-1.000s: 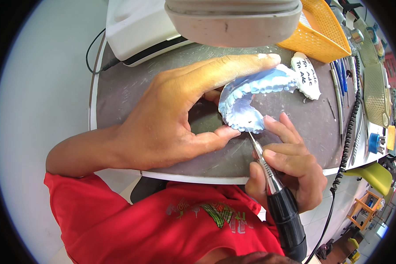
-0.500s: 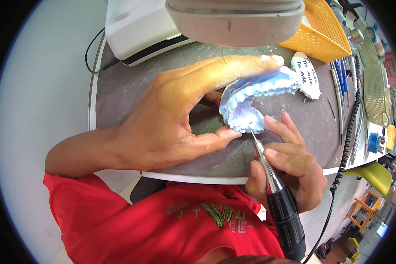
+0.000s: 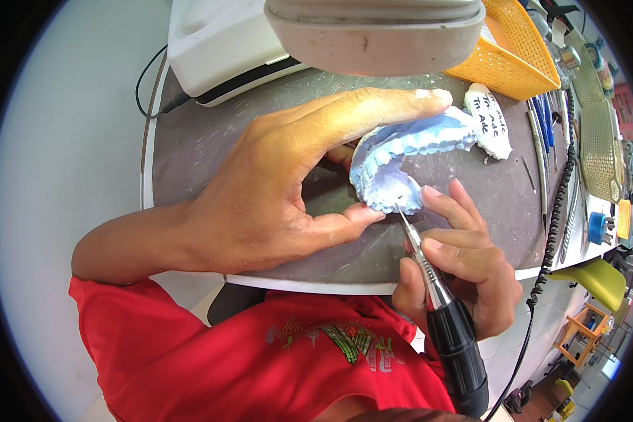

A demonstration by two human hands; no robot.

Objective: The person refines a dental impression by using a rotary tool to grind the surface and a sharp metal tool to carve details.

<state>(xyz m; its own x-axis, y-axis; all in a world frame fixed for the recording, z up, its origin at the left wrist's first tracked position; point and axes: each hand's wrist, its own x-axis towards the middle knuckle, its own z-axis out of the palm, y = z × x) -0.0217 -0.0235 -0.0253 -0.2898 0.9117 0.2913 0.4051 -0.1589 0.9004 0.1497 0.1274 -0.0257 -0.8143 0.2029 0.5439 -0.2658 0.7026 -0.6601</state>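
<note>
A pale blue plaster dental model (image 3: 383,172), arch-shaped with a row of teeth, is held above the dark mat. My left hand (image 3: 281,176) grips it from the left, thumb at its lower edge and a finger stretched along its upper side. In my right hand (image 3: 464,260) is a dental handpiece (image 3: 437,292) with a metal nose and black body, held like a pen. Its thin tip meets the lower end of the model, and a fingertip of my right hand rests by the model's edge. Dark marks show near the tip.
A white lamp head (image 3: 376,42) hangs low over the far side. Beyond the model lie a white plaster piece with handwriting (image 3: 489,121) and a yellow basket (image 3: 527,63). A white machine (image 3: 225,46) stands at far left. Slim hand tools (image 3: 541,133) and a coiled cord (image 3: 559,204) run along the right.
Almost nothing differs. Both hands keep their hold, and the model and handpiece tip have shifted only very slightly.
</note>
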